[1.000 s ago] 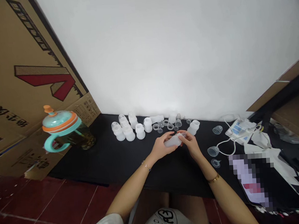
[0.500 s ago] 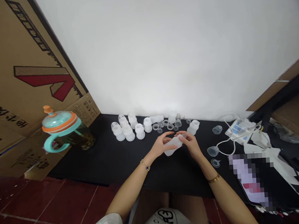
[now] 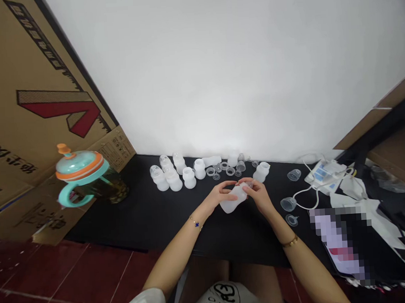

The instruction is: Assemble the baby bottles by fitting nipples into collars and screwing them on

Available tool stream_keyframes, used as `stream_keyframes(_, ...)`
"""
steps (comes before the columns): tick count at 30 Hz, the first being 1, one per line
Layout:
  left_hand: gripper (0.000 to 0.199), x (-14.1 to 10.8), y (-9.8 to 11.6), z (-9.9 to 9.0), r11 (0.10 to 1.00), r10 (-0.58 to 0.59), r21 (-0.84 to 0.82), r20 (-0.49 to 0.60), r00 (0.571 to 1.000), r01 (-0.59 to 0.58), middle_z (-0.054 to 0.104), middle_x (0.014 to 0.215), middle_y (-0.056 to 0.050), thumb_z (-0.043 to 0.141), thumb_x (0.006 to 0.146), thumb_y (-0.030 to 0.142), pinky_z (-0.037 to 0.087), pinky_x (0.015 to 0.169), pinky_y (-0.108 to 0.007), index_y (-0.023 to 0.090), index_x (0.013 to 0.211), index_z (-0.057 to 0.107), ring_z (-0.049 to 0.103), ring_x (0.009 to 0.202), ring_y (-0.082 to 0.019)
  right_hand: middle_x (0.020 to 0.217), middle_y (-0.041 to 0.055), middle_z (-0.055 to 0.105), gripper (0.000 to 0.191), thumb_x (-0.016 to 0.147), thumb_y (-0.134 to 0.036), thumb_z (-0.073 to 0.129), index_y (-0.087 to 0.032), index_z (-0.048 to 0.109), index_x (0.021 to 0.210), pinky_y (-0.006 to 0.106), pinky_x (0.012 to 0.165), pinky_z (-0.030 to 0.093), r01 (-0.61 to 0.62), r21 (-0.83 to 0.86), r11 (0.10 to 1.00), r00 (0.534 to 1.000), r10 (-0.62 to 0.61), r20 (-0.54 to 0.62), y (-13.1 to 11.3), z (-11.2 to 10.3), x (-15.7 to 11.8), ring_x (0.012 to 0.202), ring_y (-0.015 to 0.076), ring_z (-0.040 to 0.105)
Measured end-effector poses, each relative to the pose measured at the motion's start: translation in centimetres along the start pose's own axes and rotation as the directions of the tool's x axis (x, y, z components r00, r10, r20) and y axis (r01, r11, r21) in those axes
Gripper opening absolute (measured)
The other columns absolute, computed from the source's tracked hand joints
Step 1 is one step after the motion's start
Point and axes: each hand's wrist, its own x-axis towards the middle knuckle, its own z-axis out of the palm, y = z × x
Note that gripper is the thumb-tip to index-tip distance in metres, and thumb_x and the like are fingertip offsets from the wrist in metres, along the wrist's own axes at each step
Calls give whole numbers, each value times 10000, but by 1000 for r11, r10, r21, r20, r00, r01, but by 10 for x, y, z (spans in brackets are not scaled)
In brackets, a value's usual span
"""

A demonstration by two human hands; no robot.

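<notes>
Tilted between my two hands is a white, translucent baby bottle [image 3: 230, 204], its wider base toward the lower left. My left hand [image 3: 219, 195] wraps the body, thumb across the near side. At the upper right end, my right hand [image 3: 256, 191] grips the bottle's neck, where a clear cap or nipple part partly shows behind the fingers. Just beyond my right hand an open white bottle [image 3: 261, 171] stands upright. Behind my hands lie clear rings [image 3: 230, 171] and small nipple parts, with another white bottle [image 3: 212, 161] on its side.
Several bottles, some capped [image 3: 173, 178], stand at the left on the black table [image 3: 151, 218]. A teal-lidded jug [image 3: 87, 177] is farther left. Right are clear cups [image 3: 288, 204], a white cabled device [image 3: 324, 176], papers and a phone [image 3: 334, 241]. A white wall rises behind.
The bottle in my hands has tilted slightly, its base coming lower and left. My left hand has shifted a little down its body; my right hand stays at the neck.
</notes>
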Motion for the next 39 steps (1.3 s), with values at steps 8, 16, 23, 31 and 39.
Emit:
stream_keyframes(8, 619, 2, -6, 0, 988, -43, -149, 16, 999, 45, 739, 1073, -121, 852, 666, 323, 508, 759, -331, 140, 1228, 668, 705, 898, -264, 872, 43, 729, 329, 742, -485, 811, -230, 755, 943, 248, 488, 439, 7, 52, 999, 1000, -7, 13, 6, -2, 0, 620, 158, 578)
stream_keyframes(16, 560, -1, -1, 4, 965, -20, -251, 211, 977, 74, 723, 1125, -206, 751, 802, 403, 539, 694, -331, 94, 1252, 625, 717, 976, -322, 992, 77, 745, 356, 794, -486, 775, -222, 726, 1029, 250, 495, 458, -15, 114, 993, 997, 6, 77, 9, -2, -1, 663, 174, 616)
stream_keyframes(23, 555, -2, 1, 5, 968, -19, -241, 203, 979, 69, 740, 1089, -188, 737, 812, 414, 527, 687, -316, 101, 1258, 629, 719, 961, -304, 1063, 91, 742, 372, 805, -493, 760, -219, 720, 1054, 263, 506, 472, -22, 91, 996, 997, 15, 74, 6, -1, -3, 667, 176, 625)
stream_keyframes(31, 493, -4, 6, 8, 983, 5, -184, 151, 989, 23, 753, 1031, -162, 780, 773, 373, 503, 829, -352, 102, 1173, 682, 708, 950, -279, 1014, 68, 749, 331, 816, -464, 760, -231, 715, 1048, 269, 487, 458, -53, 107, 993, 996, 44, 83, 8, -1, -1, 585, 156, 618)
stream_keyframes(39, 537, 1, -3, 3, 998, -2, -69, -9, 1000, 1, 747, 1024, -89, 831, 698, 364, 461, 765, -295, 140, 1171, 705, 682, 892, -228, 924, 49, 729, 325, 792, -472, 776, -230, 741, 1006, 259, 485, 445, -49, 36, 998, 999, 49, 12, 6, 1, 0, 647, 173, 598)
